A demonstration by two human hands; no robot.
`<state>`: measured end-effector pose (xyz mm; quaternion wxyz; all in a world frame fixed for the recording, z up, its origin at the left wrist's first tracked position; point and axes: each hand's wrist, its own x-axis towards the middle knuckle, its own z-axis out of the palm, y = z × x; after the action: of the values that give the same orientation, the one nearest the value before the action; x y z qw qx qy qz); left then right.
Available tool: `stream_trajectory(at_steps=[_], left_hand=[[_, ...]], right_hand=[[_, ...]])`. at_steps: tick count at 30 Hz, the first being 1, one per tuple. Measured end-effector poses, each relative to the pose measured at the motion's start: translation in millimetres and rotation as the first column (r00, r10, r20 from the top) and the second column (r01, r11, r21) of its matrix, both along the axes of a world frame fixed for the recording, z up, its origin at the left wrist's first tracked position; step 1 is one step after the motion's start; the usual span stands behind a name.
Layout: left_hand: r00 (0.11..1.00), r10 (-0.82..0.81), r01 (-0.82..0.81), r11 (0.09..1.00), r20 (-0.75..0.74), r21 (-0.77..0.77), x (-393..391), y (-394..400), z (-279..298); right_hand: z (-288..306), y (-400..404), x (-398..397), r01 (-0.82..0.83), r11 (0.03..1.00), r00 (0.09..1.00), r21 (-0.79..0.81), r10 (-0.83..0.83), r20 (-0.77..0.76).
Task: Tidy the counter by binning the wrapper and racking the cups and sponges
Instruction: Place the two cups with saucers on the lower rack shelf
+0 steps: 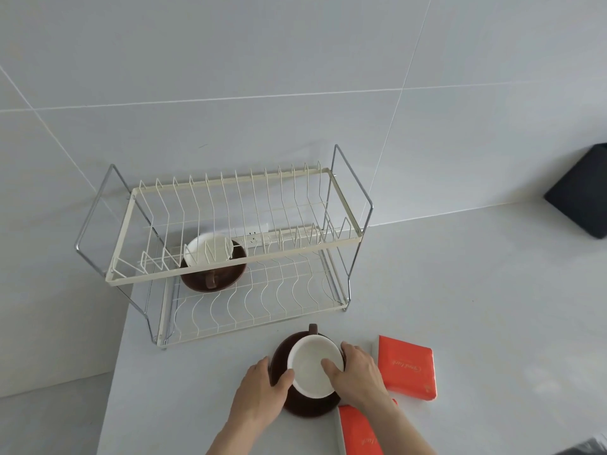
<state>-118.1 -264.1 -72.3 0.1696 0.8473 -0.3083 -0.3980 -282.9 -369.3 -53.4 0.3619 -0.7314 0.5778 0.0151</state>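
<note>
A brown cup with a white inside point(310, 372) stands on its brown saucer point(308, 407) on the counter near me, handle pointing away. My left hand point(262, 385) grips the cup's left side, thumb on the rim. My right hand point(356, 372) holds its right side, thumb inside the rim. A second brown cup with saucer point(213, 257) sits on the lower tier of the white wire rack point(230, 274), at its left. Two orange packets lie to the right: one point(407, 367) beside my right hand, another point(359, 433) under my right forearm.
The two-tier rack stands against the tiled wall, its upper tier bare of dishes. A power strip point(253, 236) lies behind it. A black object point(581, 192) sits at the far right by the wall. The counter's left edge point(115, 372) drops off beside the rack.
</note>
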Motion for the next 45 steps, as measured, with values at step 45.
stream_trajectory(at_steps=[45], left_hand=[[0.970, 0.238, -0.245, 0.941, -0.059, -0.234, 76.5, -85.3, 78.3]], right_hand=[[63.8, -90.7, 88.4, 0.131, 0.991, 0.953, -0.041, -0.114, 0.282]])
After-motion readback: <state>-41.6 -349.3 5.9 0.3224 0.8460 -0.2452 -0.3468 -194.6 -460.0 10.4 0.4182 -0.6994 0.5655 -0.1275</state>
